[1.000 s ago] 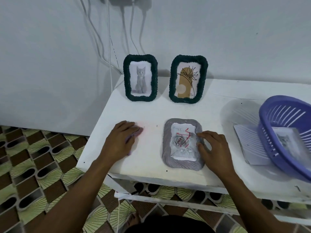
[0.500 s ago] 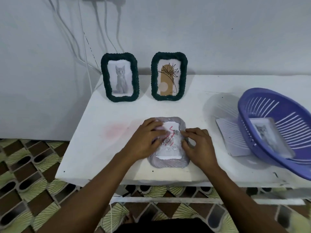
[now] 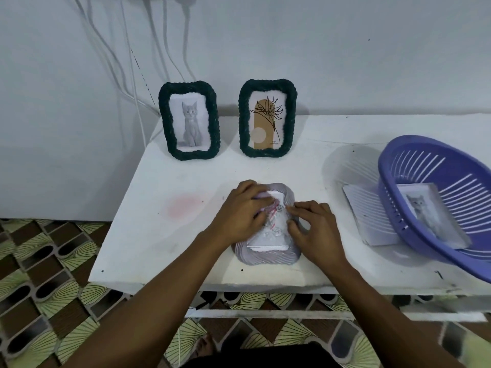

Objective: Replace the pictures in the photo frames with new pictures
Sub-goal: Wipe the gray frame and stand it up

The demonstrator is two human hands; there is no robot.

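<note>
A grey woven photo frame (image 3: 265, 257) lies flat near the front edge of the white table (image 3: 148, 243), with a rose picture (image 3: 275, 229) in its opening. My left hand (image 3: 239, 213) covers the frame's upper left corner, its curled fingers holding a pale pink piece (image 3: 261, 201) against the picture. My right hand (image 3: 316, 227) is curled over the frame's right rim, fingertips at the picture's edge. Two dark green frames stand at the back: one (image 3: 166, 123) with a cat picture, one (image 3: 291, 118) with a plant drawing.
A purple slatted basket (image 3: 393, 208) sits tilted at the right, with a cat photo (image 3: 427, 216) inside and a white sheet (image 3: 369, 219) partly under it. White cables (image 3: 138, 102) hang down the wall at the back left. A pink stain (image 3: 183, 205) marks the table.
My left hand moved from the table at the left onto the grey frame, bringing the pink piece. My right hand stayed at the frame's right edge. The view shifted left.
</note>
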